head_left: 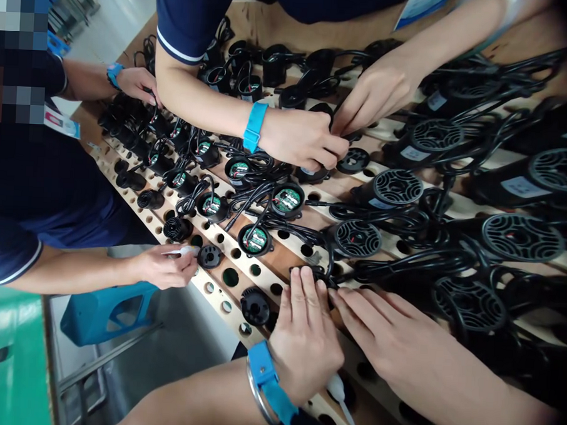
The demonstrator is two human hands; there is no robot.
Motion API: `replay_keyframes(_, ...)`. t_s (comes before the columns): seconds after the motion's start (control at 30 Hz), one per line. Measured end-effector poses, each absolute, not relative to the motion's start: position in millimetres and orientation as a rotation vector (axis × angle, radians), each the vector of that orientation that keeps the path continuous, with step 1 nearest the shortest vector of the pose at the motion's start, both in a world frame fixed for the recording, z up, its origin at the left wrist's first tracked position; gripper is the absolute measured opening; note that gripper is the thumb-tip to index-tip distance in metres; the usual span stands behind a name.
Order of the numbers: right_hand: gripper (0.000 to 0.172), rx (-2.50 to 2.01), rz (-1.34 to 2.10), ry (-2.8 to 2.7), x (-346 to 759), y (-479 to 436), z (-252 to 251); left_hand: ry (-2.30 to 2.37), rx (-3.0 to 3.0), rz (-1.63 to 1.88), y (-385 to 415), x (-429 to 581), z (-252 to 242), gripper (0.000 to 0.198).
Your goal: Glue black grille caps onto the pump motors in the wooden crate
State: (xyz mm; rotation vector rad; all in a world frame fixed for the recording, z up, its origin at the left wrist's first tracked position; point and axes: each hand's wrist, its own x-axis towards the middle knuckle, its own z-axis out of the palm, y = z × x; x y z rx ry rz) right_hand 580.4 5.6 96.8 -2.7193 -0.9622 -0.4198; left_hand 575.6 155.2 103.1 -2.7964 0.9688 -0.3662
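Observation:
My left hand (306, 339), with a blue wrist strap (272, 384), has its fingers close together over a black round housing (326, 274). My right hand (391, 330) grips the same housing from the right side, fingers bent. Most of that housing is hidden under my fingers. A white bottle with a thin tip (336, 390) shows just below my left hand; I cannot tell whether it is held. A black cap (255, 305) sits on the wooden rack (223, 291) left of my left hand. Nearby, an open black housing (255, 238) shows a green circuit board.
Speakers with patterned grilles (357, 237) and coiled black cables (403, 261) crowd the right. Across the rack a co-worker's hands (305, 138) handle black parts. At left another person's hand (171, 267) holds a white bottle near a black cap (210, 257). A blue stool (105, 311) stands below.

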Motion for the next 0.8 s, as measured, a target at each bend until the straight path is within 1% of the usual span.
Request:
replay_keyframes(0.2, 0.034, -2.773, -0.338, -0.989, 581, 12, 96, 0.987, -2.837, -0.417, 154, 576, 97, 0.042)
replay_keyframes(0.33, 0.032, -2.832, -0.328, -0.972, 578, 14, 95, 0.987, -2.846, -0.36, 160, 576, 96, 0.04)
replay_keyframes(0.4, 0.03, -2.859, -0.343, -0.981, 576, 14, 95, 1.037, -2.844, -0.216, 170, 577, 100, 0.043)
replay_keyframes(0.53, 0.023, -2.89, -0.328, -1.016, 577, 13, 94, 1.167, -2.927, 0.202, 200, 583, 110, 0.063)
replay_keyframes(0.6, 0.018, -2.907, -0.306, -1.029, 579, 14, 95, 1.205, -2.954, 0.288, 210, 585, 109, 0.068)
replay_keyframes(0.7, 0.014, -2.916, -0.27, -1.053, 582, 18, 97, 1.237, -2.947, 0.267, 213, 586, 103, 0.064)
replay_keyframes(0.8, 0.015, -2.936, -0.207, -1.031, 581, 23, 98, 1.206, -2.872, 0.106, 205, 583, 98, 0.055)
